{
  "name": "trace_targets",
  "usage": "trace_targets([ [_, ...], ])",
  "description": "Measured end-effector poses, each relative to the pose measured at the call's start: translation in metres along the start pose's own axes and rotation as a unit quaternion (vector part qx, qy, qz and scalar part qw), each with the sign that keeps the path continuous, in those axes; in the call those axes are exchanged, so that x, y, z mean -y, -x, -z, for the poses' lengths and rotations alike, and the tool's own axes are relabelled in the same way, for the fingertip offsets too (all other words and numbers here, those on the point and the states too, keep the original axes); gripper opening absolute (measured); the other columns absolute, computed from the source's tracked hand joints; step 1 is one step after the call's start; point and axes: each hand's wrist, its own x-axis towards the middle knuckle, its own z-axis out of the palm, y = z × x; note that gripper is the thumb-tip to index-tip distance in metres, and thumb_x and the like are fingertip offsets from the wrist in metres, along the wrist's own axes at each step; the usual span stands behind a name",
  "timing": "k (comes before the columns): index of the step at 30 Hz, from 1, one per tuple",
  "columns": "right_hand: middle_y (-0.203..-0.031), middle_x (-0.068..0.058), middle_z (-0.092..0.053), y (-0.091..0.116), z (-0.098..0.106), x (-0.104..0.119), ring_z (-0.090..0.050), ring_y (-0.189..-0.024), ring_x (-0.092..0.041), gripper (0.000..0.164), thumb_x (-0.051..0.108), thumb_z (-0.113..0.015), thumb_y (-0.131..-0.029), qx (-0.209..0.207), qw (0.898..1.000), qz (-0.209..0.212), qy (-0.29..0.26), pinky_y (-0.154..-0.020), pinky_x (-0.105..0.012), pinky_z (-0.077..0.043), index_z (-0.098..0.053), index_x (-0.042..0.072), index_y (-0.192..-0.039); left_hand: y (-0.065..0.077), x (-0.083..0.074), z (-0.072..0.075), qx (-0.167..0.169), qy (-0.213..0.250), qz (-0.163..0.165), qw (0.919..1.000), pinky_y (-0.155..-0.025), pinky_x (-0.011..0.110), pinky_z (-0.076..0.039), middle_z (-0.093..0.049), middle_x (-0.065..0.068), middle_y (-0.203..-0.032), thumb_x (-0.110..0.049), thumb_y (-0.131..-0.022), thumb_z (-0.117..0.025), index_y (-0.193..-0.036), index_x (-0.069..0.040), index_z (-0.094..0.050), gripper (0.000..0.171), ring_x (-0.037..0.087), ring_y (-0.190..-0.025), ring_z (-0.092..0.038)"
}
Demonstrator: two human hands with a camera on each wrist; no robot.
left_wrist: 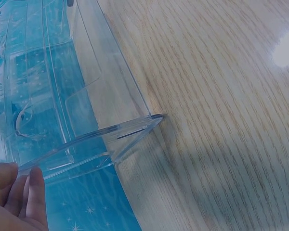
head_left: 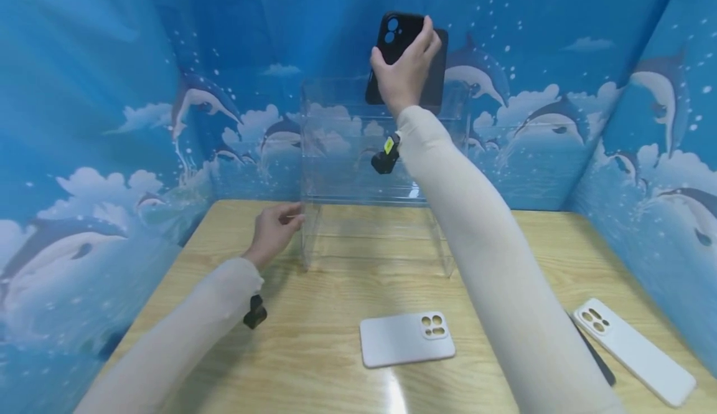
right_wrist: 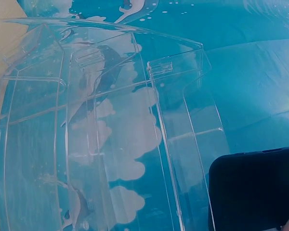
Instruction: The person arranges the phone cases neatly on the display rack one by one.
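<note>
A clear acrylic tiered stand [head_left: 305, 171] rises from the back of the wooden table. High at its top tier, my right hand [head_left: 404, 71] grips a black phone case [head_left: 413, 27] by its edges, thumb on the left and fingers on the right. A second dark phone case [head_left: 437, 84] stands upright just behind it, partly covered by the hand. In the right wrist view the dark case [right_wrist: 255, 187] overlaps the top of the stand. Low on the left, my left hand [head_left: 273, 233] pinches the stand's side edge between thumb and fingers, as the left wrist view shows.
A white phone case [head_left: 389, 344] lies on the table [head_left: 313, 314] in front of the stand. At the right lies another white case [head_left: 638, 352], partly over a dark flat thing [head_left: 599, 358]. Blue dolphin-print curtains [head_left: 252, 28] enclose the back and sides.
</note>
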Motion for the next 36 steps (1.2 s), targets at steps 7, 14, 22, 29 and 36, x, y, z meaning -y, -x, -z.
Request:
trace_targets([
  [7,-0.153,-0.005,-0.016,0.000,-0.004,-0.003,-0.028,-0.139,-0.008,0.087,0.038,-0.065,-0.089,0.001,1.000,0.001,0.008,-0.111,-0.012,-0.026,-0.010,0.013,-0.152,0.001,0.001,0.001,0.007,0.004,0.005,1.0000,-0.089,0.035,-0.057,-0.060,0.013,-0.130,-0.012,-0.095,-0.060,-0.133,-0.007,-0.055,0.039,0.027,-0.108,-0.064],
  [14,-0.153,-0.005,-0.016,0.002,-0.009,-0.006,-0.027,-0.139,-0.008,0.087,0.036,-0.065,-0.090,0.010,1.000,-0.011,0.018,-0.112,-0.013,-0.025,-0.009,0.015,-0.153,0.000,0.003,0.001,0.008,0.001,0.008,0.9999,-0.088,0.035,-0.057,-0.060,0.012,-0.129,-0.015,-0.096,-0.060,-0.134,-0.008,-0.055,0.039,0.026,-0.106,-0.064],
  [22,-0.152,-0.005,-0.016,0.002,-0.010,-0.006,-0.025,-0.140,-0.008,0.086,0.035,-0.064,-0.091,0.028,0.998,-0.018,0.046,-0.113,-0.013,-0.025,-0.008,0.013,-0.153,-0.001,0.001,-0.001,0.008,0.006,0.005,0.9999,-0.088,0.034,-0.057,-0.060,0.013,-0.129,-0.015,-0.095,-0.061,-0.133,-0.007,-0.055,0.039,0.026,-0.107,-0.064],
  [29,-0.154,-0.004,-0.013,0.001,-0.011,-0.002,-0.022,-0.141,-0.009,0.087,0.039,-0.060,-0.092,0.059,0.995,-0.031,0.080,-0.114,-0.016,-0.025,-0.002,0.017,-0.153,-0.001,0.001,0.000,0.006,0.007,0.007,0.9999,-0.089,0.033,-0.057,-0.060,0.013,-0.129,-0.015,-0.095,-0.061,-0.133,-0.006,-0.056,0.039,0.026,-0.108,-0.063],
  [36,-0.155,-0.003,-0.015,0.004,-0.015,-0.006,-0.019,-0.142,-0.010,0.082,0.034,-0.056,-0.096,0.074,0.990,-0.040,0.115,-0.115,-0.018,-0.026,-0.001,0.018,-0.154,-0.003,0.004,0.000,0.006,0.005,0.005,1.0000,-0.089,0.033,-0.057,-0.060,0.013,-0.130,-0.013,-0.095,-0.061,-0.133,-0.006,-0.055,0.039,0.026,-0.109,-0.063],
])
